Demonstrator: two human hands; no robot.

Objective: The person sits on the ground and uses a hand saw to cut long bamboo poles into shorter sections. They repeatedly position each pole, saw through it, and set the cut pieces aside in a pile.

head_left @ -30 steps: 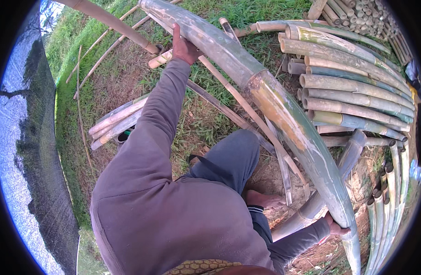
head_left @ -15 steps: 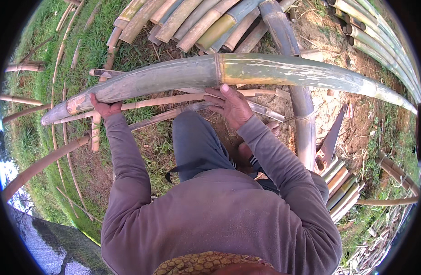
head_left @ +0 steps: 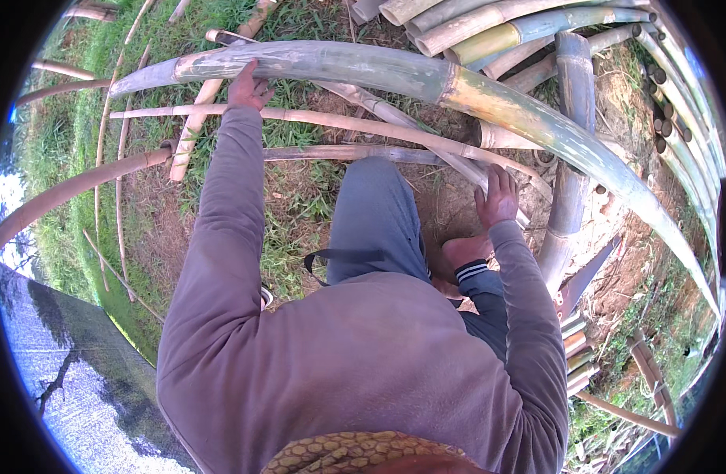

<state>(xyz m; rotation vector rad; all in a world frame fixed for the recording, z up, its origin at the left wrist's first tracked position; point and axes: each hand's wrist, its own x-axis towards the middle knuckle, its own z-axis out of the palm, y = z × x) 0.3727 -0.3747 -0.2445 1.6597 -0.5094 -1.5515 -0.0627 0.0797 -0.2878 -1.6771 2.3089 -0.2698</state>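
A long, thick green-grey bamboo pole (head_left: 355,66) runs across the far side, from the upper left down to the right rim. My left hand (head_left: 250,87) is at its near side towards the left end, fingers stretched out and touching the pole, not wrapped round it. My right hand (head_left: 499,197) is off the pole, with fingers extended above the right ends of a thin bamboo strip (head_left: 331,118) and a split bamboo piece (head_left: 394,114). Whether it touches either one is unclear. Beneath the pole, a thick dark bamboo length (head_left: 567,189) lies crosswise.
Stacked bamboo poles (head_left: 505,31) lie at the far right, with more along the right rim. A handsaw (head_left: 596,272) rests on the soil beside the crosswise bamboo. Short cut bamboo pieces (head_left: 576,359) are near my right elbow. A slanting bamboo rail (head_left: 78,189) stands at the left.
My right hand has left the pole and moved right and nearer its lower strips. The view has shifted; the pole now appears farther off and slopes down to the right. My left hand stays by it.
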